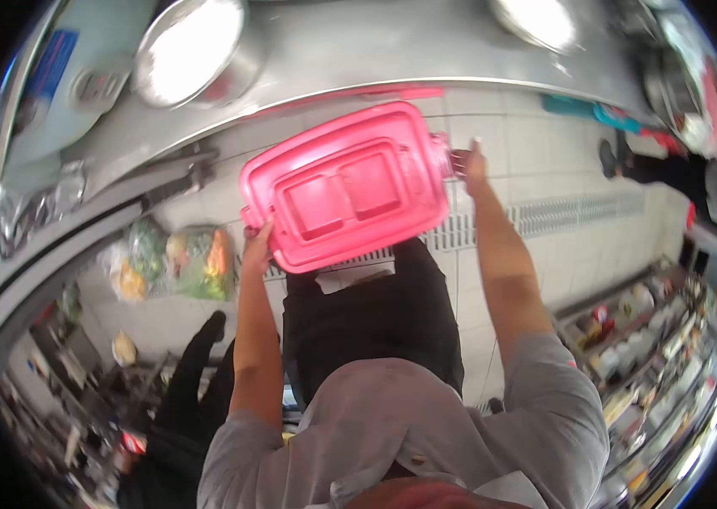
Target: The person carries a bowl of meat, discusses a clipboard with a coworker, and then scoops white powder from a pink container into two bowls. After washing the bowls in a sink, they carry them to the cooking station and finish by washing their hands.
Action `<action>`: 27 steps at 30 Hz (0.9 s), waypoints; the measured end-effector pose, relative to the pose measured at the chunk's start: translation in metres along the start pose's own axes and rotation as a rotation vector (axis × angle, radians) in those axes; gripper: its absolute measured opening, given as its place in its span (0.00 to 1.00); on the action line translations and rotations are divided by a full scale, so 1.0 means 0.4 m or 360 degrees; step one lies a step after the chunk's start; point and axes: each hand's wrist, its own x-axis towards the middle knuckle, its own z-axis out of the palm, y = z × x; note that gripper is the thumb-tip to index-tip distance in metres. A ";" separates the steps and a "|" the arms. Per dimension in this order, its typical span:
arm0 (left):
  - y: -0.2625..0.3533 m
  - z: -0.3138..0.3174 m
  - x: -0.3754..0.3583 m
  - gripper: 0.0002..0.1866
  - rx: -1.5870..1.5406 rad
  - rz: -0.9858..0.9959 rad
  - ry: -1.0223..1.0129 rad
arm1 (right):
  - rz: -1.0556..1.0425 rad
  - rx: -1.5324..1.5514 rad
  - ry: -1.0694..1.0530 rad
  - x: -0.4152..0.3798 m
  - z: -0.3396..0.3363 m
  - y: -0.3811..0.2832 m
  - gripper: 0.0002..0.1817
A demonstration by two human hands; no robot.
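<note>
Tub (324,204): long axis two-to-eight o'clock
Grip: left hand (259,243), right hand (474,163) hold tub's ends
Bags (195,284): eight o'clock, vegetables (217,254) inside

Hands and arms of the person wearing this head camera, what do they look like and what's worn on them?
The left hand and right hand are bare, with no gloves to be seen. Both forearms are uncovered below short grey sleeves; the right one bears a small reddish mark. No watch or cable shows.
</note>
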 end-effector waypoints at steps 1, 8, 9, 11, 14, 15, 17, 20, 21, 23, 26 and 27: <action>-0.007 0.000 0.013 0.52 -0.0111 0.0008 0.0030 | 0.0174 0.0031 -0.0146 0.022 -0.007 -0.013 0.50; 0.022 -0.051 0.074 0.35 0.0234 0.0377 0.0131 | 0.0431 0.0035 -0.0681 0.023 0.096 -0.103 0.51; 0.000 -0.040 0.082 0.30 0.0223 0.0495 0.0305 | 0.0384 0.0254 -0.0856 -0.018 0.097 -0.110 0.52; -0.088 -0.024 0.134 0.43 0.0546 0.0750 0.0488 | 0.0333 0.0339 -0.0758 -0.136 0.147 -0.150 0.51; -0.072 0.014 0.108 0.59 0.0964 0.0650 0.0773 | 0.0104 0.0278 -0.0632 -0.109 0.178 -0.097 0.52; -0.038 0.018 0.091 0.64 0.0976 0.0527 0.0726 | 0.0112 0.0281 -0.0580 -0.123 0.185 -0.092 0.52; 0.059 0.018 0.057 0.67 0.1045 0.0413 0.0675 | 0.0122 0.0282 -0.0478 -0.153 0.207 -0.085 0.52; 0.134 -0.035 0.064 0.53 0.1262 0.0664 0.0815 | 0.0138 0.0441 -0.0411 -0.205 0.250 -0.010 0.54; 0.166 -0.060 0.074 0.52 0.1393 0.0694 0.0764 | 0.0133 0.0510 -0.0399 -0.229 0.264 0.019 0.54; 0.198 -0.099 0.101 0.54 0.1398 0.0680 0.0637 | 0.0295 0.0722 -0.0362 -0.293 0.301 0.071 0.51; 0.146 -0.119 -0.014 0.57 0.1657 0.1027 0.0967 | 0.0339 0.0933 -0.0110 -0.351 0.384 0.211 0.49; 0.105 -0.120 -0.073 0.59 0.1563 0.0871 0.0668 | 0.0384 0.1065 -0.0111 -0.388 0.421 0.249 0.45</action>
